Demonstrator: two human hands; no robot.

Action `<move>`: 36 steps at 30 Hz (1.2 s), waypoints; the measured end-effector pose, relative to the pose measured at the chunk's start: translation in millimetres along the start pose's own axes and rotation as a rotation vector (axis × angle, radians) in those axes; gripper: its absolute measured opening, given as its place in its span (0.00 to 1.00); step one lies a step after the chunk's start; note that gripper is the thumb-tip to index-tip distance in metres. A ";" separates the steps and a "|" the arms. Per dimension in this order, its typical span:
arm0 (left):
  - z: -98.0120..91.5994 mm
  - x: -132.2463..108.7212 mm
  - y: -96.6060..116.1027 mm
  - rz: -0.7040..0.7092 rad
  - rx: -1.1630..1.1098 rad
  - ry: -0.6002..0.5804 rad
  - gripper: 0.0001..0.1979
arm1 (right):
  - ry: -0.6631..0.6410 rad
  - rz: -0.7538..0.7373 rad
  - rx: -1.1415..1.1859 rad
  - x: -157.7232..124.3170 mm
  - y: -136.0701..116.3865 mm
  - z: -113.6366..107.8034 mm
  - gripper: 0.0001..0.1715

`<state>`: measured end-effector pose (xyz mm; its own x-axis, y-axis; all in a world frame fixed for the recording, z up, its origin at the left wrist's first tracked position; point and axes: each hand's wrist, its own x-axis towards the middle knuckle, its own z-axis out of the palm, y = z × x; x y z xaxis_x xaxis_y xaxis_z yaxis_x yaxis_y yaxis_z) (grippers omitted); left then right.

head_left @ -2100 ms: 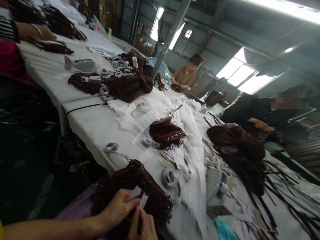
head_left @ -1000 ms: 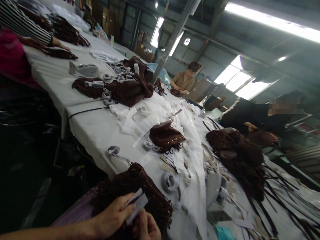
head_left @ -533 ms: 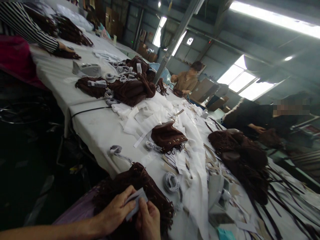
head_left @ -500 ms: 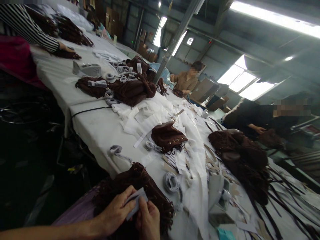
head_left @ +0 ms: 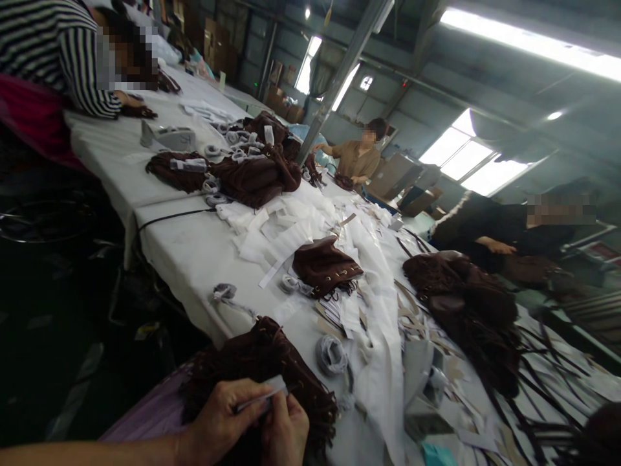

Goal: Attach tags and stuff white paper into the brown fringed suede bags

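Between my two hands is a small strip of thin grey-white wrapping material [head_left: 276,384], partly hidden by the fingers. My left hand [head_left: 226,414] pinches one end from the left, and my right hand [head_left: 287,424] grips it from the right with thumb and fingers closed. Directly beneath them lies a dark brown fringed bag [head_left: 272,343] at the table's near edge, its fringe hanging over lilac cloth. A wrapped grey coil [head_left: 332,355] rests right of the bag, and a smaller wrapped end [head_left: 224,291] lies beyond it.
White sheets and strips [head_left: 291,226] are strewn over the covered table [head_left: 169,243]. A small brown bag [head_left: 326,265] sits mid-table, with piled brown bags [head_left: 460,310] to the right and wrapped ones [head_left: 257,175] farther back. Co-workers stand around; one in striped sleeves [head_left: 80,58] leans in at left.
The grey-white strip has been folded narrower and turned between my fingers, and my left hand has shifted slightly. The striped-sleeved person at far left has leaned forward into view.
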<state>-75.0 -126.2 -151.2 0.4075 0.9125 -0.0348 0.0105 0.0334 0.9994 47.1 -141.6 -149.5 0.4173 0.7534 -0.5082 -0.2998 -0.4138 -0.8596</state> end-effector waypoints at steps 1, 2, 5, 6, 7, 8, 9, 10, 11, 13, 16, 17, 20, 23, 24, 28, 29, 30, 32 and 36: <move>-1.3 -1.0 0.1 0.037 0.029 -0.015 0.17 | -0.007 0.016 0.027 -1.1 -1.3 -0.2 0.30; -2.8 -2.1 0.0 0.070 0.051 -0.037 0.17 | -0.023 0.037 0.050 -2.1 -2.1 -0.6 0.31; -7.9 -4.0 -1.1 0.151 0.097 -0.135 0.17 | -0.108 0.093 0.087 -3.3 -3.4 -2.7 0.33; -9.5 -3.8 -1.8 0.165 0.114 -0.163 0.17 | -0.129 0.100 0.084 -3.4 -3.9 -3.0 0.34; -11.0 -3.1 -2.5 0.171 0.135 -0.180 0.17 | -0.140 0.101 0.075 -3.3 -4.5 -2.9 0.35; -12.1 -2.1 -2.9 0.166 0.160 -0.189 0.17 | -0.138 0.096 0.063 -3.2 -5.4 -2.5 0.35; -12.9 -1.0 -3.0 0.156 0.186 -0.189 0.17 | -0.122 0.089 0.051 -3.2 -6.3 -1.8 0.36; -13.3 0.1 -2.5 0.142 0.211 -0.187 0.17 | -0.104 0.081 0.038 -3.2 -7.3 -0.9 0.36; -13.2 1.0 -1.2 0.124 0.232 -0.182 0.17 | -0.089 0.060 0.029 -3.2 -8.0 -0.1 0.36; -12.1 1.5 3.8 0.083 0.251 -0.181 0.18 | -0.080 -0.015 0.019 -3.4 -8.1 0.9 0.33; -8.8 0.4 14.0 0.002 0.148 -0.152 0.15 | -0.086 -0.118 0.014 -2.6 -2.0 -0.4 0.30; -7.5 0.4 16.8 -0.053 0.061 -0.118 0.17 | -0.079 -0.127 0.009 -1.7 1.7 -1.5 0.30; -2.8 3.9 18.8 -0.335 -0.268 -0.022 0.25 | -0.049 -0.156 -0.050 3.6 15.0 -6.6 0.30; 3.8 9.4 10.5 -0.538 -0.430 -0.065 0.28 | 0.005 -0.243 -0.170 9.0 24.9 -13.3 0.30; 6.1 10.7 6.4 -0.553 -0.426 -0.089 0.28 | 0.022 -0.272 -0.211 10.0 26.7 -15.2 0.30; 12.2 12.9 -7.1 -0.480 -0.300 -0.121 0.30 | 0.066 -0.366 -0.305 6.9 30.3 -14.8 0.29; 12.4 12.9 -8.9 -0.452 -0.268 -0.126 0.29 | 0.080 -0.388 -0.317 4.8 31.4 -12.3 0.29; 12.0 12.8 -9.9 -0.421 -0.240 -0.125 0.28 | 0.092 -0.406 -0.326 2.6 32.5 -9.5 0.29; 10.3 12.4 -10.4 -0.367 -0.196 -0.121 0.26 | 0.104 -0.428 -0.339 -0.8 32.6 -6.9 0.29; 5.8 12.3 -11.8 -0.359 -0.136 -0.139 0.26 | 0.212 -0.445 -0.347 2.4 8.5 -47.5 0.30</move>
<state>-64.8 -117.7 -163.4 0.5194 0.7699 -0.3709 0.0577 0.4014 0.9141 86.3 -167.5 -160.6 0.6112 0.7888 -0.0648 0.2253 -0.2520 -0.9411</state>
